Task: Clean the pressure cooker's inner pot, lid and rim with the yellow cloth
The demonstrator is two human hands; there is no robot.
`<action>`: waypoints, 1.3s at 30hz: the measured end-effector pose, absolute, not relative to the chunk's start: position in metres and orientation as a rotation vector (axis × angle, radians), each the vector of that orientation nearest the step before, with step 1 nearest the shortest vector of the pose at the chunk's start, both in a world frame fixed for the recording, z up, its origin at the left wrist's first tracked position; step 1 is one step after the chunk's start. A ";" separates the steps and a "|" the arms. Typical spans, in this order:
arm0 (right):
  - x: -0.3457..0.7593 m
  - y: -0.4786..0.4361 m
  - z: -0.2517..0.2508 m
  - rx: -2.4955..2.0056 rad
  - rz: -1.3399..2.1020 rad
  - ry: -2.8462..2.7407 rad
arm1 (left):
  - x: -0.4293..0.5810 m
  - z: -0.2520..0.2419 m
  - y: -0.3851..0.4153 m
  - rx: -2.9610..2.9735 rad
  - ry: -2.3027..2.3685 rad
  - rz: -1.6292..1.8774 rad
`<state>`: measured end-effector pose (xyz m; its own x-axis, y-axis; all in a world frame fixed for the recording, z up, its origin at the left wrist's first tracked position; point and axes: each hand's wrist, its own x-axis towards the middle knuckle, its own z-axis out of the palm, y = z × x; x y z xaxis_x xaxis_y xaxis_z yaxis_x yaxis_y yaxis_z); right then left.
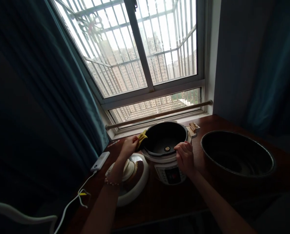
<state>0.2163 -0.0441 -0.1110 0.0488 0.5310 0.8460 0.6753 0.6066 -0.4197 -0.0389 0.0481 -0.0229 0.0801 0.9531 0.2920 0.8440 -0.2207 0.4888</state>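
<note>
At the lower centre of the frame, a white electric pressure cooker (168, 159) stands uncovered on the brown tabletop (209, 122), its dark inside showing a small round metal piece (167, 149) at the bottom. The left hand (129, 146) has its grip closed on a yellow cloth (142, 138), held at the left side of the cooker's rim. The right hand (185, 158) has its grip curled shut over the rim at the front right, above the control panel (173, 175). Partly behind the left forearm lies a round white-edged lid (134, 182). A dark round pot (237, 152) sits at the lower right, and a white rectangular device (100, 161) with a white cable (69, 203) at the lower left
</note>
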 end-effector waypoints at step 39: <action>0.237 -0.050 -0.093 -1.262 -0.406 -1.754 | 0.041 -0.080 -0.060 2.181 1.564 1.491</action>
<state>0.2367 -0.0495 -0.0925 -0.0645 0.5777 0.8137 0.8763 0.4230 -0.2308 0.0414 -0.0604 -0.0800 0.0103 0.7575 0.6527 0.6879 -0.4791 0.5452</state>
